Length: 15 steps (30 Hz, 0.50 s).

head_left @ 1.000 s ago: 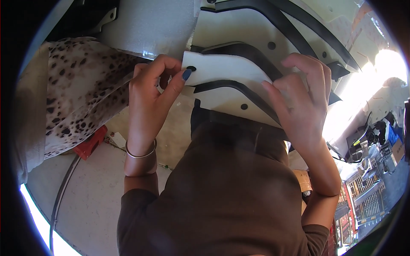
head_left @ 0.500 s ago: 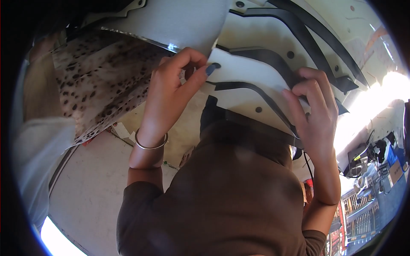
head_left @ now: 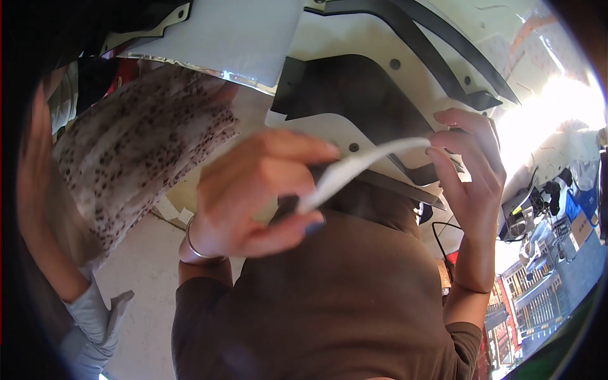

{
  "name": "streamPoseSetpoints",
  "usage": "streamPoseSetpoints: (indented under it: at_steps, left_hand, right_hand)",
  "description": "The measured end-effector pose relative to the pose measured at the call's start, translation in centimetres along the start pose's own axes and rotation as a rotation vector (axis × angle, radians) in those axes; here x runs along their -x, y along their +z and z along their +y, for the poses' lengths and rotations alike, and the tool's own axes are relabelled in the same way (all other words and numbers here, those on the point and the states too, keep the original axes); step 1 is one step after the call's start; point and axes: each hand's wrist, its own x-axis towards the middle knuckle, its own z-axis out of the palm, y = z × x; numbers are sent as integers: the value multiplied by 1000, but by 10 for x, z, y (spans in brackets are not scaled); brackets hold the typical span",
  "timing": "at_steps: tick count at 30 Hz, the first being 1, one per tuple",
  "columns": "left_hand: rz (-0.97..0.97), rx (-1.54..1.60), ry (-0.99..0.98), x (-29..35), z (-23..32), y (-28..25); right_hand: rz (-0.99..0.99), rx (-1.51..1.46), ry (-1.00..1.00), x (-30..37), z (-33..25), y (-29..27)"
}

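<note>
A thin, flexible white piece (head_left: 367, 161) is stretched between my hands, seen nearly edge-on and bowed upward. My left hand (head_left: 253, 196), blurred by motion, has its fingers and thumb closed at the lower left end. The far right tip is pinched by the thumb and fingertips of my right hand (head_left: 472, 158). Just beyond lies a cream board (head_left: 329, 41) with curved dark shapes and small round dark studs. The broad dark shape (head_left: 354, 88) in its middle is now uncovered.
A pale grey sheet (head_left: 234, 35) overlaps the board's left side. At the left are another person's arm (head_left: 47, 234) and leopard-print clothing (head_left: 152, 145). Cables and tools (head_left: 538, 202) lie at the right, beside strong light.
The white piece has come up off the board, its left end brought toward me by my left hand. My right hand still grips the other end. The other person's arm has come into view.
</note>
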Motion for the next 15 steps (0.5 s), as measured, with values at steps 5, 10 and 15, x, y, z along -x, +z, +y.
streamPoseSetpoints:
  at_steps: [5, 10, 15]
  left_hand:
    - [-270, 350, 64, -5, 14, 16]
    - [-327, 352, 63, -2, 16, 18]
    - [-395, 294, 70, -2, 23, -2]
  right_hand:
    - [44, -93, -6, 37, 9, -3]
    - [318, -219, 52, 76, 15, 10]
    - [202, -79, 37, 40, -21, 44]
